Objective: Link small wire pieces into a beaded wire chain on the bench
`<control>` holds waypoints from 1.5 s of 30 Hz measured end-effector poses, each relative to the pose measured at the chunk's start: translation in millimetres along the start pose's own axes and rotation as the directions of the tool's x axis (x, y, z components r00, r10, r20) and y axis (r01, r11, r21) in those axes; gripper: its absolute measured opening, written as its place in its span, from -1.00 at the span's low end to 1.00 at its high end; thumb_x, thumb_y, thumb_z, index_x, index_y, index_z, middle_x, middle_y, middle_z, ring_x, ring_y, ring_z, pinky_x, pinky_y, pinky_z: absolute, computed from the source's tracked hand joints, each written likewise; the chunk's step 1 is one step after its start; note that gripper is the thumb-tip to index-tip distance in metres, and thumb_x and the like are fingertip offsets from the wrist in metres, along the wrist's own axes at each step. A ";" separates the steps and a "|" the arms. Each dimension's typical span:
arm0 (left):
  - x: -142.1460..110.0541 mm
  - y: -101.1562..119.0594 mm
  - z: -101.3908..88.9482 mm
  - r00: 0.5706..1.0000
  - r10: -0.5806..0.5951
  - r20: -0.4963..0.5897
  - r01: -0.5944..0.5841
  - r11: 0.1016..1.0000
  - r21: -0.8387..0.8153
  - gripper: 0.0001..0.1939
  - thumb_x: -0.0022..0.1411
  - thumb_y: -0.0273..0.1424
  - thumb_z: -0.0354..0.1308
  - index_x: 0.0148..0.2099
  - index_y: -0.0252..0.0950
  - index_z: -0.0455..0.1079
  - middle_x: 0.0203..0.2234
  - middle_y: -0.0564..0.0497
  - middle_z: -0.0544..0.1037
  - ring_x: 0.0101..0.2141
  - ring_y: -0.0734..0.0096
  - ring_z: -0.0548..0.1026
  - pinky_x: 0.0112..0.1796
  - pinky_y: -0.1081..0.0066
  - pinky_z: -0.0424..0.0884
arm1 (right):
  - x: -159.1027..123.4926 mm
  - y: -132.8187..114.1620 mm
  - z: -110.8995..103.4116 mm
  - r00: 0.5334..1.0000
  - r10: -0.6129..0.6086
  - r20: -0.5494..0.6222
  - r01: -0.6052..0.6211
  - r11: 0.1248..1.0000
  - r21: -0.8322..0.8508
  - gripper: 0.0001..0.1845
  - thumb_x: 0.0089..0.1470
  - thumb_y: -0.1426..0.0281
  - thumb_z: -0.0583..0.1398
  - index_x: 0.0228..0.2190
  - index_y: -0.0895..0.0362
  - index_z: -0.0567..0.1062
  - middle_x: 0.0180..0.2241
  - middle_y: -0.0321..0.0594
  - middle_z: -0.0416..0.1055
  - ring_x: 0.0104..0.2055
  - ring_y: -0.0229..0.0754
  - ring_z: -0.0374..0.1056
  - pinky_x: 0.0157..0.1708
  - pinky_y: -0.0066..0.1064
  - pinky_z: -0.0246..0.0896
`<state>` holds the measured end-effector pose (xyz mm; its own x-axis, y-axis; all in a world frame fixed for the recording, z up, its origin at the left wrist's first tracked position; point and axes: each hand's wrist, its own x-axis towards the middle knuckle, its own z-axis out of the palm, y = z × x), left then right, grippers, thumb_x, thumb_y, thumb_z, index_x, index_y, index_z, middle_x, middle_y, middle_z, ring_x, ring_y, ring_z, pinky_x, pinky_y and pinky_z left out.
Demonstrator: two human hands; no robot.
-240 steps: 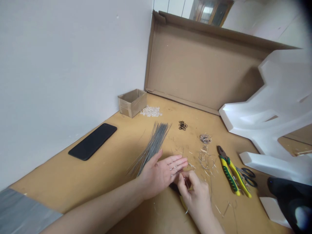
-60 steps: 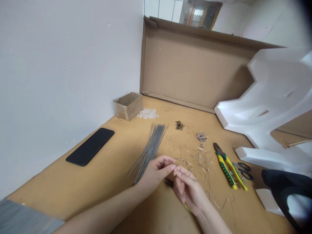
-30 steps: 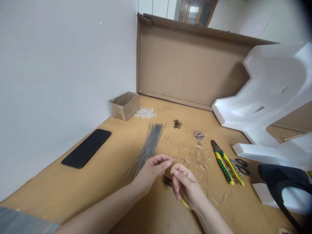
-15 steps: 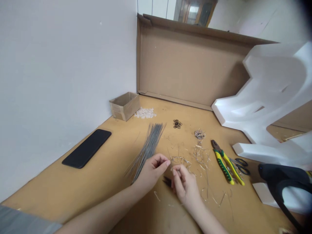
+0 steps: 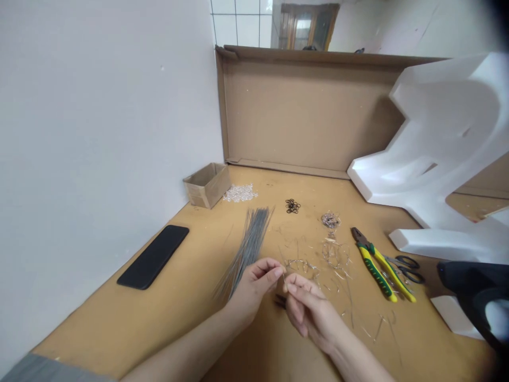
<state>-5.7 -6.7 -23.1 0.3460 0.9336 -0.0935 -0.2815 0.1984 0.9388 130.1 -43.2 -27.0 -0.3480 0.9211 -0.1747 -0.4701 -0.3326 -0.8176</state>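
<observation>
My left hand (image 5: 260, 281) is closed in a pinch on a thin piece of wire (image 5: 284, 277). Thumb and forefinger of my right hand (image 5: 308, 305) meet the same wire just to the right, the other fingers curled below. Two dark pointed tips (image 5: 280, 301) of a tool show under my right hand; the rest is hidden, and I cannot tell whether the hand holds it. A bundle of straight grey wires (image 5: 250, 239) lies beside my left hand. Bent wire pieces (image 5: 302, 264) are just beyond my fingertips.
Yellow-green pliers (image 5: 377, 268) and scissors (image 5: 407, 265) lie on the right, near white foam (image 5: 441, 143). Further back are small black rings (image 5: 292, 206), a wire pile (image 5: 331, 219), clear beads (image 5: 240, 192) and a small cardboard box (image 5: 207, 185). A black phone (image 5: 153, 257) lies left.
My right hand has turned, its fingers now closer to the left fingertips on the wire. The whole view has tilted and shifted slightly; the things on the table appear unmoved.
</observation>
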 end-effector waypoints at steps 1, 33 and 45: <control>0.1 -0.1 0.1 1.000 -0.006 0.009 0.006 1.000 -0.018 -0.73 0.01 -0.21 0.20 -0.41 -0.34 0.31 -0.64 0.14 0.27 -0.59 0.62 0.15 -0.50 0.54 0.12 | 0.1 -0.5 -0.2 1.000 0.014 0.025 -0.015 0.999 0.044 -0.76 0.00 0.23 0.19 -0.45 0.16 0.31 -0.82 -0.49 0.21 -0.88 -0.46 -0.07 -0.86 -0.63 -0.25; -6.1 -1.1 5.2 0.996 0.084 0.022 -0.086 0.983 0.164 -0.82 0.08 -0.31 0.14 -0.44 -0.34 0.36 -0.55 0.06 0.43 -0.47 0.52 0.35 -0.36 0.49 0.28 | 0.1 -3.2 1.8 1.000 -0.026 -0.004 0.026 0.983 0.183 -0.86 0.02 0.38 0.16 -0.50 0.19 0.37 -0.85 -0.49 0.14 -0.87 -0.49 -0.13 -0.81 -0.61 -0.29; -5.5 -4.7 3.2 0.997 0.051 0.055 -0.053 0.998 0.037 -0.81 0.01 -0.31 0.22 -0.33 -0.32 0.41 -0.54 0.07 0.47 -0.47 0.52 0.39 -0.36 0.49 0.30 | -2.0 -4.5 1.4 0.997 0.004 0.076 -0.027 0.952 0.306 -0.86 0.01 0.38 0.17 -0.52 0.18 0.36 -0.87 -0.51 0.10 -0.86 -0.47 -0.16 -0.79 -0.59 -0.24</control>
<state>-3.5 -13.7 -25.9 0.3796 0.9247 -0.0275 -0.2659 0.1375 0.9541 131.8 -43.8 -22.2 -0.4107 0.9016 -0.1358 -0.6858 -0.4036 -0.6056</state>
